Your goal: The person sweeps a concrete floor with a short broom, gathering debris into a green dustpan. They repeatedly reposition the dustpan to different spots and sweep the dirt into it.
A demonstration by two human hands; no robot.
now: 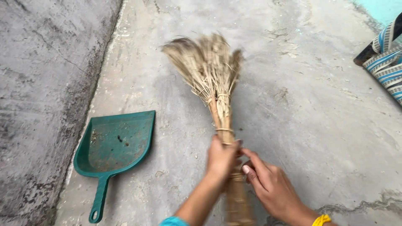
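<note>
A straw hand broom (211, 79) points away from me over the grey concrete floor (301, 109), its bristles fanned out at the top. My left hand (221, 158) is wrapped around the broom's bound stalk just below a tie. My right hand (268, 184), with a yellow band at the wrist, touches the stalk from the right, its fingers pinching at the binding close to my left hand. The lower handle runs down between my forearms to the frame's bottom edge.
A green plastic dustpan (112, 148) lies on the floor to the left, handle towards me, with a little dirt in it. A rough grey wall (37, 96) runs along the left. Striped blue and white fabric (387, 62) shows at the right edge.
</note>
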